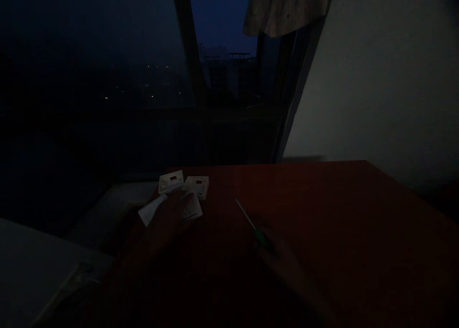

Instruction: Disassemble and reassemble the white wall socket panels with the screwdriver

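Observation:
The scene is very dark. My left hand (168, 220) rests over a white socket plate (191, 208) on a reddish-brown table (322, 208), its fingers on the plate. Two more white socket plates (171, 181) (196, 185) lie just beyond it, and a white part (150, 209) pokes out at the hand's left. My right hand (278, 254) is closed around the green handle of a screwdriver (253, 225), whose thin metal shaft points up and left, tip near the table's middle.
A large window (107, 79) with a dark frame shows a night skyline behind the table. A curtain (283, 7) hangs top centre. A pale wall (387, 79) stands right. A light cushion or bed (32, 261) lies at left.

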Demonstrator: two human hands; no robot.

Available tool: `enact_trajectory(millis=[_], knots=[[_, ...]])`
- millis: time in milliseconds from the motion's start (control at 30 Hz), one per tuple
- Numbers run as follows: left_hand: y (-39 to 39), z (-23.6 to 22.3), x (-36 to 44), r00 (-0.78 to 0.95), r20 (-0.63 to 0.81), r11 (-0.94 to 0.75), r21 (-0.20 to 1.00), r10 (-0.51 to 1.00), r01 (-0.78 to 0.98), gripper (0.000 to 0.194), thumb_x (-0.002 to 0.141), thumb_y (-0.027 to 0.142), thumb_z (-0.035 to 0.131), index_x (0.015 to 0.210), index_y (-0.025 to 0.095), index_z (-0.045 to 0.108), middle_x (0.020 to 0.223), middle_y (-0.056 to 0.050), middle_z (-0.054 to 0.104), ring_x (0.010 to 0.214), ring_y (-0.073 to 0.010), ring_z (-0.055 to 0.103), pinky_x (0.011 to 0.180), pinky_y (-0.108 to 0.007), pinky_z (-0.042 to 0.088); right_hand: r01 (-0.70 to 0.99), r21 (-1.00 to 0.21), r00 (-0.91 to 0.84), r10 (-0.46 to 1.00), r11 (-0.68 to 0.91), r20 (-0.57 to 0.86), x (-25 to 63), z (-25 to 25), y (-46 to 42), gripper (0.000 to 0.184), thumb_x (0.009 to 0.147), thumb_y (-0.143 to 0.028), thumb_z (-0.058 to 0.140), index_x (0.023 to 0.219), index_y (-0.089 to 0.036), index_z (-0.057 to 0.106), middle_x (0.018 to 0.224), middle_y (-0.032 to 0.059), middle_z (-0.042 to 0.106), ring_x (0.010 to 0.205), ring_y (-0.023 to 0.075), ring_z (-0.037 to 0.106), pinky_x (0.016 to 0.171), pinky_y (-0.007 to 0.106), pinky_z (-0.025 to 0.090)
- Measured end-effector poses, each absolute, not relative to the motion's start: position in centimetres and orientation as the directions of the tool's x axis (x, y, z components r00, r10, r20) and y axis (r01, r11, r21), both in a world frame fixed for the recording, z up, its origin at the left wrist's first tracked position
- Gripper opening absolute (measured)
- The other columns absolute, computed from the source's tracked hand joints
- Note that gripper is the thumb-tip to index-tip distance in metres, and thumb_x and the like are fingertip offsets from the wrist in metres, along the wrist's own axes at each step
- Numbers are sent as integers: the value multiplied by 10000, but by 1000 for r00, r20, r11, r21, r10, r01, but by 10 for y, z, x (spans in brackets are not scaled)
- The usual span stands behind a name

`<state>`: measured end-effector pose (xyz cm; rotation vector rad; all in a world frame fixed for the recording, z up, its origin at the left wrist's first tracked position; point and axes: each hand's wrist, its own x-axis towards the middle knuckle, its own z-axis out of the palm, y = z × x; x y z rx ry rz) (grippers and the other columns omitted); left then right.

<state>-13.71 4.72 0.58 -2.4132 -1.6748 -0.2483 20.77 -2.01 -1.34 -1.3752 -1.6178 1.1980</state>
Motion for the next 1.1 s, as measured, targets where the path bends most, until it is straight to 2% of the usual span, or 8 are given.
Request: enact_trajectory(millis=[200,400,567,700,900,1000,1100], knots=[[44,14,-130,333,287,-333,-49,898,942,639,791,336,638,1364,175,405,1436,-183,367,1304,-388,366,1009,-519,394,347,-938,-138,988,-16,-68,206,-13,-21,378,799,-390,580,1122,-204,638,1130,87,683,1010,240,633,925,368,481],[21,23,-100,316,382,-353,30,868,935,392,888,277,498,1271,198,507,1313,-136,502,1191,-330,490,968,-484,445,321,-943,-121,984,-84,-129,206,-14,-22,355,843,-371,502,1129,-214,643,1085,80,696,951,224,652,863,356,512],[3,15,-69,373,268,-408,87,888,909,311,920,199,422,1185,228,583,1227,-88,574,1091,-263,566,916,-424,488,339,-941,-188,979,-15,-84,205,-10,-18,361,814,-284,509,1144,-209,635,1156,75,669,1061,223,615,956,371,453],[-2,6,-59,397,131,-414,146,908,898,309,901,136,440,1129,238,621,1204,-57,605,1057,-228,586,902,-383,488,369,-929,-278,957,30,-79,200,-1,-11,306,826,-261,496,1093,-206,635,1073,62,691,960,203,644,884,346,486],[-15,4,-76,318,139,-341,197,938,919,237,916,246,522,1129,245,626,1237,-54,586,1118,-246,557,930,-398,476,542,-831,-307,950,126,-56,169,5,12,292,798,-202,517,1067,-211,631,1039,50,691,936,195,643,847,324,482],[-21,9,-83,291,146,-317,203,945,927,260,931,302,553,1164,190,580,1231,-82,569,1063,-231,579,897,-433,495,567,-816,-261,964,113,-48,143,5,30,372,800,-198,520,1167,-209,575,1124,72,663,1003,209,626,860,336,473],[-25,15,-84,252,152,-280,206,956,938,287,934,318,556,1183,175,557,1209,-87,570,1005,-216,599,851,-422,519,573,-812,-241,970,111,-37,117,6,46,458,796,-215,533,1252,-178,517,1164,112,641,1016,232,624,839,346,478]])
